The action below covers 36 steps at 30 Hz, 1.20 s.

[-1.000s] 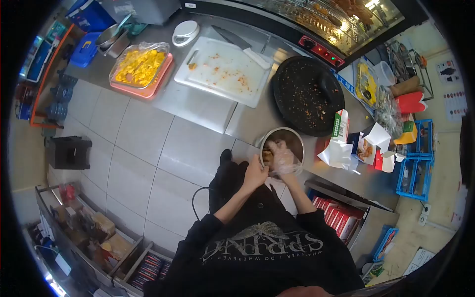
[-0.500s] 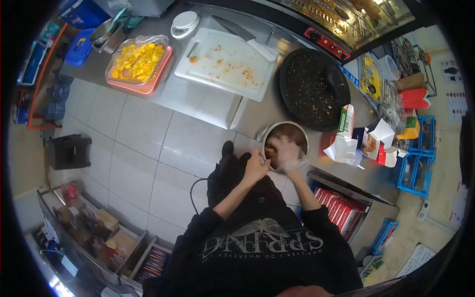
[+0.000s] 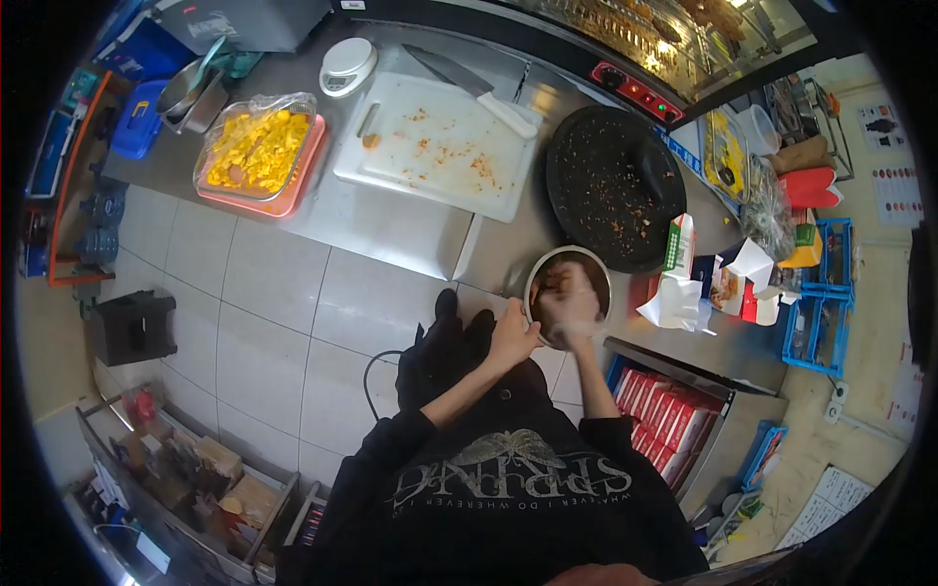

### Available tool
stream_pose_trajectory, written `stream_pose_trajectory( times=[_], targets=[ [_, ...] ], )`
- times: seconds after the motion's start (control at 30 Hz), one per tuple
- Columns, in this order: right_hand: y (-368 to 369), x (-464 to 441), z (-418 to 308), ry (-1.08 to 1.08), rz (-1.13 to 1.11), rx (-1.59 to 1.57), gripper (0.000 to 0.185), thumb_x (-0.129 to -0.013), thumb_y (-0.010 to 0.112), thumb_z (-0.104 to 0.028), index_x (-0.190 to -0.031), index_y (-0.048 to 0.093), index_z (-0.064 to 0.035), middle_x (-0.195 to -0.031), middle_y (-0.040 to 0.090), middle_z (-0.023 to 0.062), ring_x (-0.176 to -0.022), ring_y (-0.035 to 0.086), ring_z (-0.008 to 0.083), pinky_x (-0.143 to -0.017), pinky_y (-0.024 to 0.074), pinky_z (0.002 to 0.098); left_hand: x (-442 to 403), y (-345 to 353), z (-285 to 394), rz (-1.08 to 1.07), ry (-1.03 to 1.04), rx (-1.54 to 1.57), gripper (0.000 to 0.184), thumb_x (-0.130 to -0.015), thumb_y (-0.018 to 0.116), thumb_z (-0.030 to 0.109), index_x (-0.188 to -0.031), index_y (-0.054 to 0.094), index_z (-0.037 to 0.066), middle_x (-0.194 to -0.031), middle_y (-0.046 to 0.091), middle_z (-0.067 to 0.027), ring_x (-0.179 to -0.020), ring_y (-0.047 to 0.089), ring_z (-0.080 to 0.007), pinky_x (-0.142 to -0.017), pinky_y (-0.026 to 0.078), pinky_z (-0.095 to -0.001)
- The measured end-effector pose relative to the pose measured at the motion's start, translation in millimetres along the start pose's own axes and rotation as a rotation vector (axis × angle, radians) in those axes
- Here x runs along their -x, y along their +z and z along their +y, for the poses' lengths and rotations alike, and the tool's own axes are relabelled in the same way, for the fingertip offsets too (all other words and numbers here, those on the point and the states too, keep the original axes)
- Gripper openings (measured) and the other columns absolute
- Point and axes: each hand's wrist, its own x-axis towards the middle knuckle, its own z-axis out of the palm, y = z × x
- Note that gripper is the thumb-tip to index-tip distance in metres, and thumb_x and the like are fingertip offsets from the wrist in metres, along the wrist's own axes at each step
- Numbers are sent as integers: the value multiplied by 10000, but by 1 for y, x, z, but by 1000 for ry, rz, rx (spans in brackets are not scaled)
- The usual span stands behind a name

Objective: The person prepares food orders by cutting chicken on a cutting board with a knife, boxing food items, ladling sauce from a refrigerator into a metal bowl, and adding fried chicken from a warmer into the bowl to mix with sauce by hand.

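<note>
My left hand [image 3: 513, 337] grips the near left rim of a round metal pot [image 3: 567, 250], its thumb on the edge. My right hand [image 3: 574, 301], in a clear plastic glove, reaches down into the pot among brown food pieces [image 3: 557, 277]. Motion smears its fingers, so whether they hold food cannot be told. Just beyond the pot lies a round black pan [image 3: 601, 186] scattered with crumbs. Left of the pan is a white cutting board [image 3: 391, 161] with orange bits on it, and a knife [image 3: 505, 113] rests across its far right corner.
A plastic-covered tray of yellow food [image 3: 256, 151] and a white scale [image 3: 349, 65] stand at the back left. Opened food boxes [image 3: 681, 298] sit right of the pan. A lit heated cabinet [image 3: 674, 44] borders the counter's far side. Red boxes [image 3: 664, 415] fill the shelf below.
My right hand has shifted within the pot, and its fingers now lie nearer the pot's right side. My left hand stays at the rim. The whole view has tilted slightly.
</note>
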Motion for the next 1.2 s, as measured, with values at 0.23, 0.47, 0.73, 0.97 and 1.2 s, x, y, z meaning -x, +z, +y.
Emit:
stream_pose_trajectory(
  times=[0.23,0.47,0.73,0.97,1.2],
  targets=[
    [-50,1,16,-386,38,-211,659,-751,603,-65,-1334,313,-166,-1215,463,202,-1046,520,340,-928,391,399,6,-10,18,7,10,135,271,-790,583,40,-953,367,19,-805,553,-173,-620,651,-269,-560,487,-351],
    [-24,11,-44,26,-161,359,635,-641,690,-202,-1222,434,-206,-1228,403,220,-968,524,432,-811,455,470,2,-4,-2,90,192,-14,292,-779,585,43,-975,369,29,-892,524,-180,-622,632,-301,-600,478,-389],
    [-32,-4,9,-186,-206,-38,603,-545,769,-210,-1109,560,-175,-1141,470,186,-1014,530,337,-846,454,382,-3,-11,14,59,66,152,272,-795,553,-18,-936,324,23,-891,485,-122,-672,641,-208,-523,545,-267],
    [-1,-11,-25,-391,61,702,357,-616,654,-241,-967,600,-203,-1102,534,145,-866,557,308,-631,469,388,-6,-6,-4,105,158,142,324,-737,624,52,-937,373,8,-811,504,-179,-657,605,-299,-578,485,-358],
    [-48,-24,-19,153,-455,-143,570,-632,733,-250,-1144,535,-96,-912,614,182,-824,620,281,-681,502,367,-4,-7,-3,127,76,259,258,-772,571,-3,-929,367,5,-824,497,-148,-619,624,-228,-492,491,-297]
  ],
)
